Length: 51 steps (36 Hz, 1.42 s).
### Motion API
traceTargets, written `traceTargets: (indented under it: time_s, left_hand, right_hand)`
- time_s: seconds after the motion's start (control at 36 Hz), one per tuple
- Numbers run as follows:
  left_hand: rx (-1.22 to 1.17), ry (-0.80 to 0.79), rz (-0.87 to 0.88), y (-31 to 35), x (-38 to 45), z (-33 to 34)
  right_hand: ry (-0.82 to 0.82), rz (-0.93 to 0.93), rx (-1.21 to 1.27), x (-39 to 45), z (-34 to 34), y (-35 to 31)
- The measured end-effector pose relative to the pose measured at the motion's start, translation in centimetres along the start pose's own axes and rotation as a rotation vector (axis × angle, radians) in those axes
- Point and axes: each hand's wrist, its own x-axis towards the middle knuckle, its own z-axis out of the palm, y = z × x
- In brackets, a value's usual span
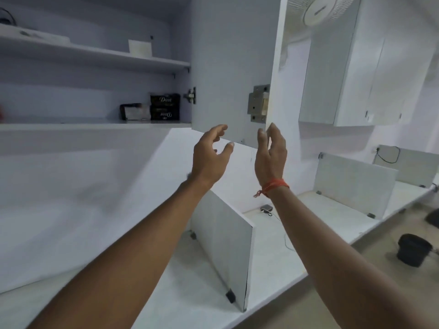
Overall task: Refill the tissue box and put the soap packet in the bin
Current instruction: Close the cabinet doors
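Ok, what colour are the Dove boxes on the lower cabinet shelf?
Black, with pale lettering; two Dove boxes stacked, the lower one upside down. Head view, the only one.

Two bare forearms come into view, no sleeves on either one. The left hand (209,157) wears nothing at all: no ring, no watch, no band. At the right hand (270,157), an orange-red thread (273,186) circles the wrist, knotted, with a short frayed tail hanging off toward nine o'clock. Fingernails look short and plain.

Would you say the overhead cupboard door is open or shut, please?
Open: the cupboard door stands swung out, showing its hinge and the soap boxes inside.
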Motion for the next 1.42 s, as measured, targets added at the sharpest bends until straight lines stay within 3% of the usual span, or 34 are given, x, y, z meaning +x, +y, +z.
traceTargets:
  time_s: [0.08,0.19,0.31,0.42,0.56,0.64,0.72,0.83,0.94,1.19,1.42]
  left_hand:
    - [0.043,0.091,0.072,-0.5,-0.2,0.0]
    - [0.068,0.205,0.195,-1.1,-0.7,-2.1]
    - [0.139,0.3,0.276,-1.9,-0.9,-5.9]
    - [0.267,0.423,0.208,-4.2,-0.6,-11.2]
    - [0.587,0.42,0.163,-6.9,0.1,-19.4]
    - [0.735,0.395,0.042,-8.6,1.6,-23.7]
    - [0.897,0.323,-0.101,-10.2,3.5,-26.7]
    - [1.05,0.178,-0.143,-11.7,6.1,-28.9]
    - [1.12,0.128,-0.131,-13.7,8.6,-30.0]
    - [1.228,0.202,-0.223,-20.7,13.0,-31.7]
    - [1.21,0.194,-0.159,-23.2,13.1,-33.1]
  right_hand:
    - [-0.026,0.023,0.17,-1.2,1.1,-0.3]
    - [-0.106,-0.109,0.268,-3.0,3.7,-1.4]
    - [-0.291,-0.325,0.222,-4.6,7.3,-3.4]
    - [-0.409,-0.438,0.145,-6.2,12.3,-5.0]
    - [-0.491,-0.48,-0.001,-8.1,20.1,-6.8]
    - [-0.489,-0.464,-0.072,-8.6,24.8,-7.8]
    - [-0.492,-0.458,-0.161,-8.6,28.9,-8.5]
    - [-0.5,-0.467,-0.312,-8.2,33.2,-8.5]
    - [-0.501,-0.474,-0.424,-7.5,36.2,-7.6]
    - [-0.478,-0.478,-0.453,-6.6,44.4,-5.0]
    - [-0.419,-0.538,-0.429,-6.9,46.0,-3.6]
